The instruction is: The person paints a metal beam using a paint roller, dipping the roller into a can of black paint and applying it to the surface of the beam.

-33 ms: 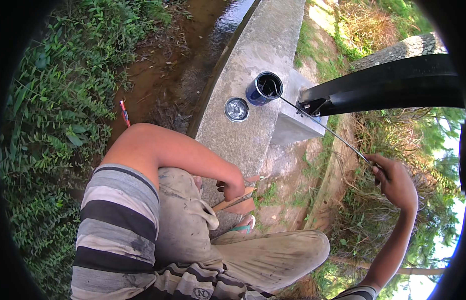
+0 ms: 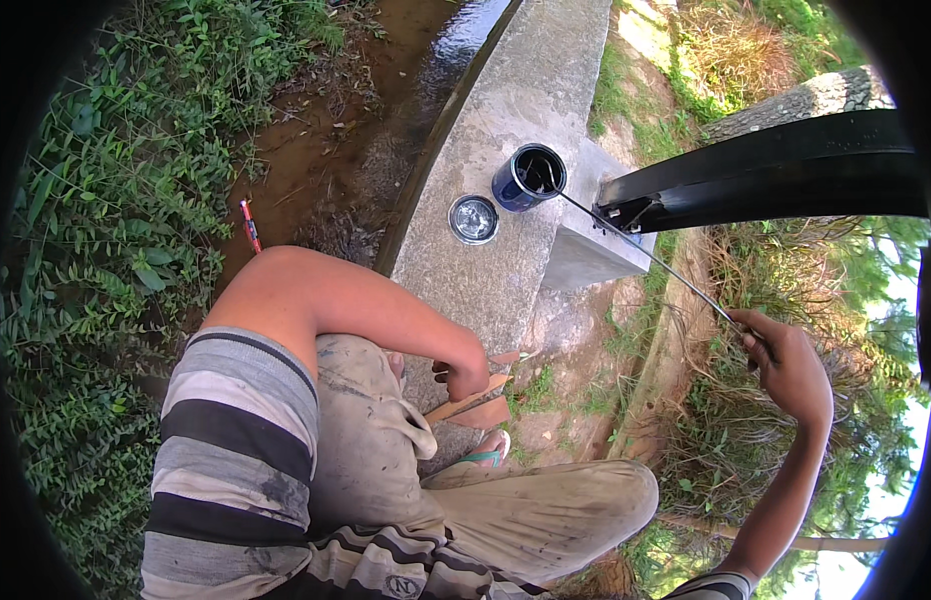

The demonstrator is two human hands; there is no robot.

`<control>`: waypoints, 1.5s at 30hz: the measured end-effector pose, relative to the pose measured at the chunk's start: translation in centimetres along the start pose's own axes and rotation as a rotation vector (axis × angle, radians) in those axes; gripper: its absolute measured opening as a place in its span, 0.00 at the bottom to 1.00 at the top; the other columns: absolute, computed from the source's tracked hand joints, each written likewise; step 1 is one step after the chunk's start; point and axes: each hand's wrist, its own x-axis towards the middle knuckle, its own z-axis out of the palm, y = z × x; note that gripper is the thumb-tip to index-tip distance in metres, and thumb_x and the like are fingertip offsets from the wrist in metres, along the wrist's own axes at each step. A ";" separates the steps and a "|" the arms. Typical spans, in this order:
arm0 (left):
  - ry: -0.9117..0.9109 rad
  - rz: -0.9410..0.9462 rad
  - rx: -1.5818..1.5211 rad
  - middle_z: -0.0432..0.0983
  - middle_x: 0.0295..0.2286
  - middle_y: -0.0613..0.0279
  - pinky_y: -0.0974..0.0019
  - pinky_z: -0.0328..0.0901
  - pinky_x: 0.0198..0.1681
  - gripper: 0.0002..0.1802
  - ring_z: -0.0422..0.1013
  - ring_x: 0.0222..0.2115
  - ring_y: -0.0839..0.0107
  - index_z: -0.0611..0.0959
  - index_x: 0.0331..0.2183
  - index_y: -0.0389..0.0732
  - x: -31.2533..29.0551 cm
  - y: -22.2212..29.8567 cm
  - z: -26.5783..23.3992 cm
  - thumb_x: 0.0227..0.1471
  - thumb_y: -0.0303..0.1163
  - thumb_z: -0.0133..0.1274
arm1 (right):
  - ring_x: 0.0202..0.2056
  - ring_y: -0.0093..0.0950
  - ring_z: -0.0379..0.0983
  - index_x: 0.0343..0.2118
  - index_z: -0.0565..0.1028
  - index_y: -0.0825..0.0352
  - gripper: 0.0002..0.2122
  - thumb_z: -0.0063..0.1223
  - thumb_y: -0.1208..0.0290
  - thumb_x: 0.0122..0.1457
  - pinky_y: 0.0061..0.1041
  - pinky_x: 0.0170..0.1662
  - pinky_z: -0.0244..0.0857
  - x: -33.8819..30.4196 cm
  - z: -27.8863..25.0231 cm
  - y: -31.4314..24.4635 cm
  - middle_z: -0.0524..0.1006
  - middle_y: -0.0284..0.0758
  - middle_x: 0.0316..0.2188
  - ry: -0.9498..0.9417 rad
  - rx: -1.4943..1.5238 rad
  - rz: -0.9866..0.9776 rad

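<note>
My right hand, raised at the right, pinches the end of a thin metal rod. The rod slants down to the left, its far end at the rim of a dark blue paint can. Glossy black paint lines the can, and a pale strip shows inside. Beside it lies a round silver lid. My left hand is low in front of my knee, fingers curled at a folded piece of brown cardboard; its fingertips are partly hidden.
Can and lid stand on a concrete ledge. A black metal post rises from a concrete block right of the can. Muddy water runs along the left, with a red object near dense plants. My sandalled foot is below the cardboard.
</note>
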 end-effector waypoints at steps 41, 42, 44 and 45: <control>-0.052 -0.032 0.011 0.85 0.35 0.50 0.52 0.75 0.35 0.23 0.81 0.32 0.55 0.84 0.54 0.39 1.4 -0.5 0.4 0.62 0.40 0.53 | 0.34 0.49 0.79 0.58 0.81 0.56 0.16 0.54 0.70 0.69 0.48 0.42 0.69 -3.5 2.9 0.8 0.83 0.45 0.34 0.185 -0.190 -0.026; -0.059 -0.033 0.009 0.85 0.35 0.50 0.51 0.75 0.35 0.23 0.81 0.31 0.55 0.84 0.54 0.39 1.4 -0.5 0.4 0.62 0.40 0.53 | 0.34 0.49 0.79 0.58 0.81 0.55 0.16 0.54 0.71 0.69 0.48 0.42 0.69 -3.5 3.1 0.5 0.83 0.45 0.34 0.194 -0.211 -0.035; -0.054 -0.026 0.004 0.85 0.34 0.50 0.52 0.75 0.35 0.23 0.81 0.31 0.56 0.83 0.55 0.40 1.2 -0.6 0.5 0.62 0.40 0.53 | 0.34 0.49 0.79 0.58 0.81 0.55 0.16 0.55 0.71 0.68 0.48 0.42 0.69 -3.4 3.4 0.4 0.83 0.44 0.34 0.221 -0.230 -0.055; -0.050 -0.021 0.002 0.84 0.34 0.51 0.52 0.75 0.35 0.23 0.80 0.31 0.56 0.83 0.55 0.41 1.1 -0.6 0.5 0.62 0.40 0.53 | 0.34 0.49 0.79 0.58 0.81 0.55 0.17 0.55 0.72 0.68 0.48 0.42 0.70 -3.3 3.8 0.4 0.82 0.44 0.34 0.238 -0.228 -0.067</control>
